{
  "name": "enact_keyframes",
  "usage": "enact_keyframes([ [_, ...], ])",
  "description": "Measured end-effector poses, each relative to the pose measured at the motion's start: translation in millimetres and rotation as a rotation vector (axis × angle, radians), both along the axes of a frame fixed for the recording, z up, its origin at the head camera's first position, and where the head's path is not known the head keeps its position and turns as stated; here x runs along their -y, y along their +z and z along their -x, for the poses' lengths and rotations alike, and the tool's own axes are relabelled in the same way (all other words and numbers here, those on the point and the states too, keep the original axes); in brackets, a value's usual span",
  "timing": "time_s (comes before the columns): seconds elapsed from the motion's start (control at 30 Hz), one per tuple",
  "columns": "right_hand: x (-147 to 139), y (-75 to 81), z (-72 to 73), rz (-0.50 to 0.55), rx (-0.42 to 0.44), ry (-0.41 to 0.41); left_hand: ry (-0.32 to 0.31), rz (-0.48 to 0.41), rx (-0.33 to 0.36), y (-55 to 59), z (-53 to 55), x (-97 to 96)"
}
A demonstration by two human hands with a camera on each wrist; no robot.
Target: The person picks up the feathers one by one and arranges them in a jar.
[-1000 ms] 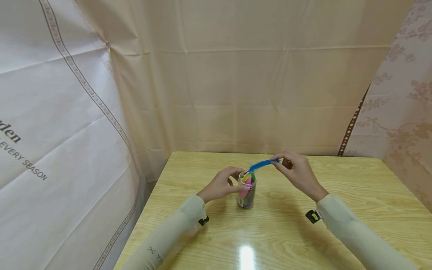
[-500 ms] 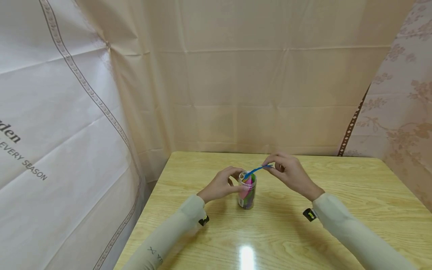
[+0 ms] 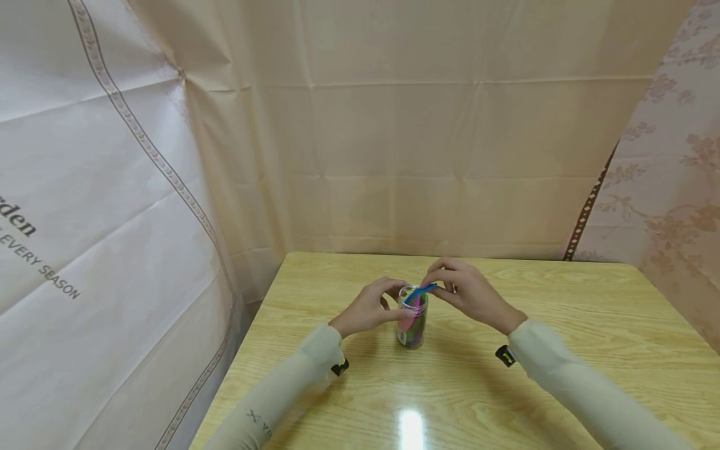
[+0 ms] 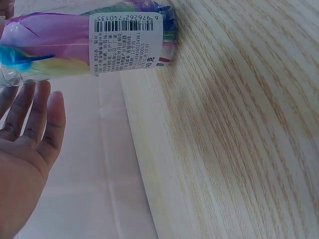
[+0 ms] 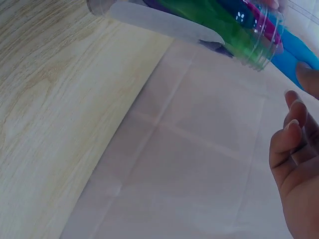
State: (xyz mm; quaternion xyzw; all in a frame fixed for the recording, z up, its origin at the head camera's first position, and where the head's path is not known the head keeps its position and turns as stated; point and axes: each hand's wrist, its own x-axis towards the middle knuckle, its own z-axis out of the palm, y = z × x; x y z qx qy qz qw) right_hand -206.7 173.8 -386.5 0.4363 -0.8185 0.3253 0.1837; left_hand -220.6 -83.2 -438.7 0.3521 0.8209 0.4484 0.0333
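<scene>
A clear jar stands upright on the table, filled with pink, green, purple and yellow feathers. My left hand grips it near the neck, thumb in front and fingers behind. A blue feather slants into the jar's open mouth, its outer end pinched between the thumb and fingers of my right hand. The left wrist view shows a white barcode label on the jar and the blue tip inside the wall. In the right wrist view, the feather bends out past the threaded rim.
The pale wood-grain table extends around the jar, its far edge just beyond the hands. Beige cloth hangs behind it, with white printed cloth at left and floral cloth at right.
My right hand has moved left and slightly down toward the jar, bringing the blue feather from the rim into its mouth. My left hand and the jar have stayed put.
</scene>
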Motion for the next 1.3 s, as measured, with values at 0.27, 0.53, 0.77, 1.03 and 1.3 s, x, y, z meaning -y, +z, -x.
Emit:
enact_keyframes([
  [0.27, 12.4, 0.1, 1.5, -0.102, 0.006, 0.024, -0.013, -0.002, 0.0, -0.8, -0.1, 0.7],
  [0.53, 22.9, 3.8, 2.1, -0.184, 0.065, 0.043, -0.037, 0.006, -0.019, 1.1, -1.2, 1.2],
  [0.77, 29.2, 2.6, 3.5, -0.252, 0.123, 0.048, -0.038, -0.012, 0.001, 0.8, -1.3, 0.8],
  [1.03, 25.9, 4.2, 4.4, -0.241, 0.166, 0.047, -0.033, -0.005, -0.012, -0.1, -2.1, 1.1],
  [1.3, 12.4, 6.1, 3.0, -0.181, 0.154, 0.01, -0.004, -0.003, -0.01, -1.7, -0.6, 0.5],
])
